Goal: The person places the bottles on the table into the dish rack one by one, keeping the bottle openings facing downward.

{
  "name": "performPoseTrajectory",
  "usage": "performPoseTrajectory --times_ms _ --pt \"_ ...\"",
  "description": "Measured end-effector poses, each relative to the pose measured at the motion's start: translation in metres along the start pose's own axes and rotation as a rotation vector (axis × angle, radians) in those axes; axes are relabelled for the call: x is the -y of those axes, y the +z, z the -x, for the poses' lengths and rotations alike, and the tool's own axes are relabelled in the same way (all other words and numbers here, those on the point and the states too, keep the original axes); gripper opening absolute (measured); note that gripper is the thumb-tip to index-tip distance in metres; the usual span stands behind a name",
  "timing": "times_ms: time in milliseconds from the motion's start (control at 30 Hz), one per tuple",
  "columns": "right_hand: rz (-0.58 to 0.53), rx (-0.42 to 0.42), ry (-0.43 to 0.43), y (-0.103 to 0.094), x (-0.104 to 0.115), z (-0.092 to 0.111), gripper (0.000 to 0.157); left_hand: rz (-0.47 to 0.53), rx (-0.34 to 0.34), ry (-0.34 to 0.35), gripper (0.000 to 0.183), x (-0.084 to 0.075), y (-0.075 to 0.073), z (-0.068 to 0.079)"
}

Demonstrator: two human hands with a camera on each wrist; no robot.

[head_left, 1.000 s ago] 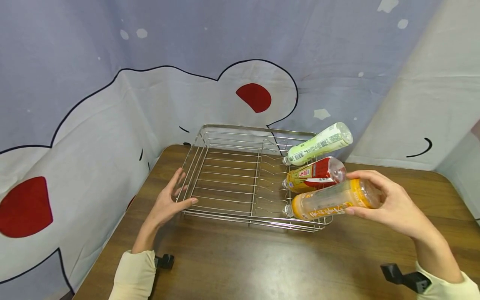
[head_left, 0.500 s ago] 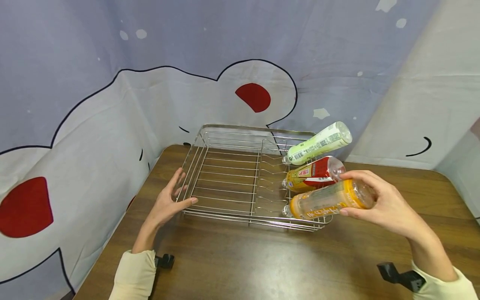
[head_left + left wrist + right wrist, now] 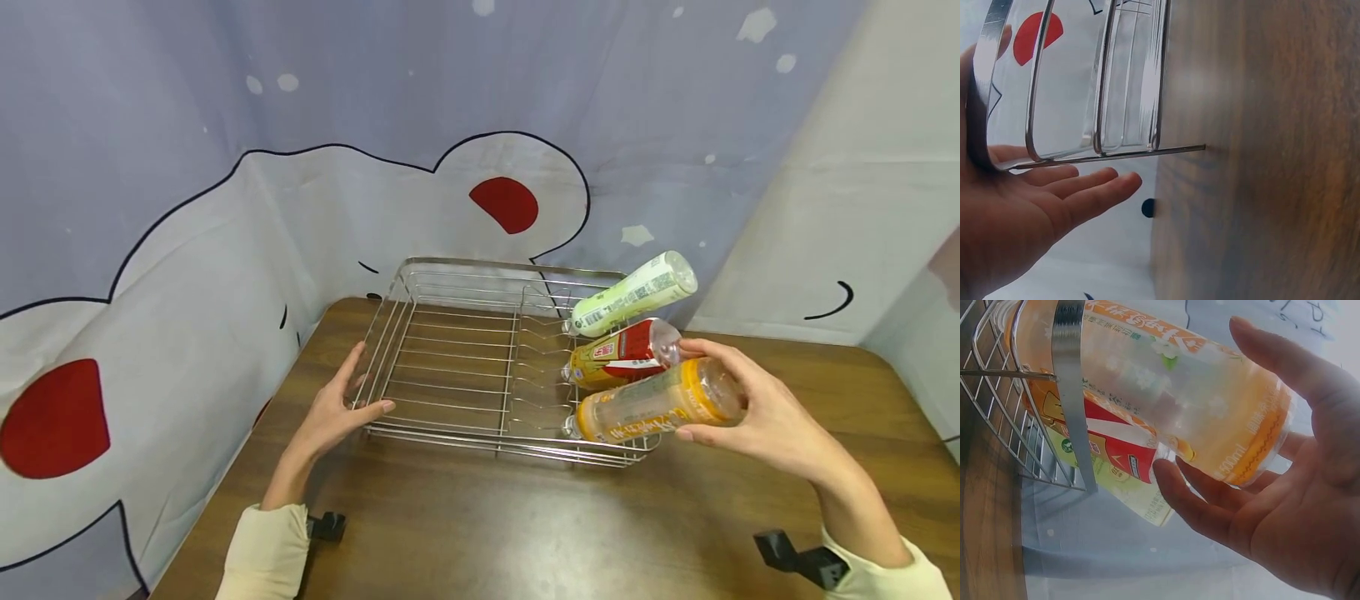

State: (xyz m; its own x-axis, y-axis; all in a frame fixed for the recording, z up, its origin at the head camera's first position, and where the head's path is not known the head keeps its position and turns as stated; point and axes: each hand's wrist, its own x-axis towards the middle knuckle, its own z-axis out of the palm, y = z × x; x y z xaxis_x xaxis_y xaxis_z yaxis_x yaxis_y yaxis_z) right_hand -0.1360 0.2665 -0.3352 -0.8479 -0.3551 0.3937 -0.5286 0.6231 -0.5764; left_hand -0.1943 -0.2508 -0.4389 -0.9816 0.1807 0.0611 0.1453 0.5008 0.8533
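A wire dish rack stands on the table. My left hand is at its left end, thumb over the front corner and fingers extended along the outside; in the left wrist view the palm faces the wires with straight fingers. My right hand is spread around the base of an orange-labelled plastic bottle, which leans neck-down in the rack's right side. In the right wrist view, thumb and fingers stand loosely on either side of this bottle, with a gap before the palm.
A red-and-yellow bottle and a pale green bottle lean behind the orange one, bases jutting past the rack's right end. The brown table extends in front. A printed cloth hangs behind and at the left.
The orange bottle and my right hand have shifted slightly left. My right thumb has come away from the bottle's side. My left hand stays at the rack, and the head view tilts a little.
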Motion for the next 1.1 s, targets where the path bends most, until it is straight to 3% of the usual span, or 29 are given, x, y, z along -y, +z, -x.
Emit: performPoseTrajectory --times_ms 333,567,767,1000,1100 --pt "-0.072 0.031 0.007 -0.011 -0.006 0.007 0.104 -0.156 0.028 0.035 0.102 -0.001 -0.009 -0.004" --pt "-0.081 0.037 0.022 -0.026 -0.010 0.015 0.102 -0.241 0.045 0.052 0.103 -0.016 -0.018 -0.003" --pt "0.045 0.031 0.047 -0.046 -0.020 0.024 0.092 -0.275 0.047 0.104 0.100 -0.038 -0.030 -0.001" --pt "0.317 0.116 0.083 -0.066 -0.039 0.028 0.074 -0.304 0.046 0.156 0.084 -0.059 -0.038 -0.006" --pt "0.368 0.163 0.133 -0.073 -0.043 0.025 0.066 -0.336 0.045 0.162 0.079 -0.066 -0.041 -0.007"
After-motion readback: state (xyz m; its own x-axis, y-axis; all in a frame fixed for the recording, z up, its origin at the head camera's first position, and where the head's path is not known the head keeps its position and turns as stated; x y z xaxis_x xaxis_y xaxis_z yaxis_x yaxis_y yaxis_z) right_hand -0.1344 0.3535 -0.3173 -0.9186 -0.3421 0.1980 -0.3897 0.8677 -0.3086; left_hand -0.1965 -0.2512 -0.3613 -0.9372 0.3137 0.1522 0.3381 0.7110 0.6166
